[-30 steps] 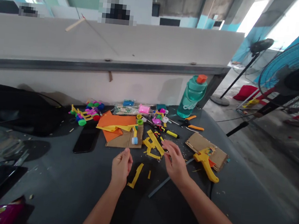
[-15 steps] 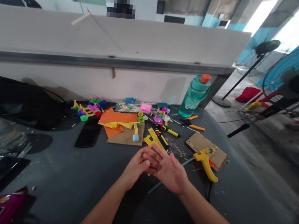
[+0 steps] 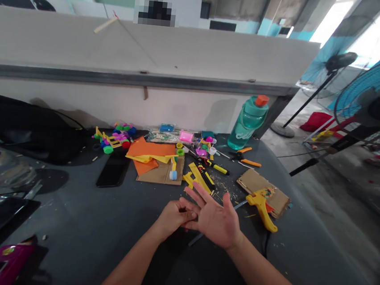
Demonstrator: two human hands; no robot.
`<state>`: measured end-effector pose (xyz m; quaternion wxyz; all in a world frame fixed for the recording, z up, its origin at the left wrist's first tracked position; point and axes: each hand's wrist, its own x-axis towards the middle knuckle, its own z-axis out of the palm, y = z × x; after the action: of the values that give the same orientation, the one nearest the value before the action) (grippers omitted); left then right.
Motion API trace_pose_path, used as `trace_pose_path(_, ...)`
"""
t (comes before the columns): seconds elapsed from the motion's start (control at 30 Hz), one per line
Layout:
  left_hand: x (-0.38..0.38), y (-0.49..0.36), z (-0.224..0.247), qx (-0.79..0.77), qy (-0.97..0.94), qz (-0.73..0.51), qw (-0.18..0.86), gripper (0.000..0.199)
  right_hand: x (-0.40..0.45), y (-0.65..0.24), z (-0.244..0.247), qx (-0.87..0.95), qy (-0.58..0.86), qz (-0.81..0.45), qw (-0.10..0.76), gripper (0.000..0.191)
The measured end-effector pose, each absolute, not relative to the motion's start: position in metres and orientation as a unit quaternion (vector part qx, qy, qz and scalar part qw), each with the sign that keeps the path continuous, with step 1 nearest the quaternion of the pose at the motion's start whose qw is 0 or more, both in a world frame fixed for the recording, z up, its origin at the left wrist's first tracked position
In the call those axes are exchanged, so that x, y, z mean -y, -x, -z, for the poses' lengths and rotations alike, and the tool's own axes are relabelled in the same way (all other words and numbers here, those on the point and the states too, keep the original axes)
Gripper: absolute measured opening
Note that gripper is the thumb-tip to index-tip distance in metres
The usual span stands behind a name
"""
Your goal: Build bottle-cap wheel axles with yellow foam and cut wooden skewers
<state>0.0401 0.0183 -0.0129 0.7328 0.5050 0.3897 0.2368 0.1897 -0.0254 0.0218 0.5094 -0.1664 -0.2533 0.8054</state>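
My left hand [image 3: 173,219] is closed around a finger of my right hand, its thumb and fingertips pressed on it. My right hand [image 3: 218,220] is turned palm up with its fingers spread, and nothing lies on the palm. Just beyond the hands are a yellow-and-black utility knife [image 3: 206,176] and a flat yellow piece [image 3: 193,176]. A grey glue stick [image 3: 197,239] pokes out under my right hand, towards the yellow glue gun [image 3: 262,207], which rests against a piece of cardboard [image 3: 248,179].
Behind lie orange paper [image 3: 140,167], a black phone [image 3: 111,171], colourful small parts [image 3: 109,141], orange-handled pliers [image 3: 250,162] and a teal bottle [image 3: 243,127]. A magenta device [image 3: 14,260] sits at the near left. A low partition [image 3: 191,57] closes the table's back; fans [image 3: 378,102] stand at right.
My right hand has opened, its fingers spreading and thumb lifting away. My left hand has shifted from the right hand's fingertips to gripping one finger lower down. The things on the table stay put.
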Motion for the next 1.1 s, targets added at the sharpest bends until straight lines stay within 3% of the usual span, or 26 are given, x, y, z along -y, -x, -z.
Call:
trace_pose_path(0.13,-0.021,-0.040,0.010,-0.418,-0.516,-0.273,0.696,0.022,0.025,-0.192,-0.025,0.243,0.164,-0.802,0.521,0.070)
trace_pose_path(0.43,-0.046,-0.017,0.016,-0.457,-0.344,-0.515,0.638,0.019,0.020,-0.210,-0.028,0.202,0.175,-0.765,0.586,0.064)
trace_pose_path(0.63,-0.057,-0.005,0.008,-0.456,-0.304,-0.632,0.549,0.017,0.015,-0.224,-0.012,0.180,0.273,-0.702,0.633,0.040)
trace_pose_path(0.73,-0.058,-0.001,0.003,-0.458,-0.319,-0.650,0.515,0.022,0.014,-0.224,-0.004,0.279,0.398,-0.585,0.649,0.027)
trace_pose_path(0.8,-0.057,0.002,0.002,-0.472,-0.349,-0.651,0.480,0.028,0.015,-0.218,-0.001,0.427,0.496,-0.446,0.610,0.023)
trace_pose_path(0.9,-0.054,0.004,0.001,-0.509,-0.416,-0.622,0.425,0.037,0.018,-0.200,-0.002,0.681,0.543,-0.244,0.425,0.029)
trace_pose_path(1.0,-0.053,0.005,0.002,-0.544,-0.478,-0.566,0.395,0.039,0.021,-0.174,-0.002,0.811,0.509,-0.146,0.249,0.049)
trace_pose_path(1.1,-0.052,0.004,0.004,-0.567,-0.516,-0.515,0.383,0.035,0.021,-0.153,0.004,0.847,0.492,-0.089,0.180,0.057)
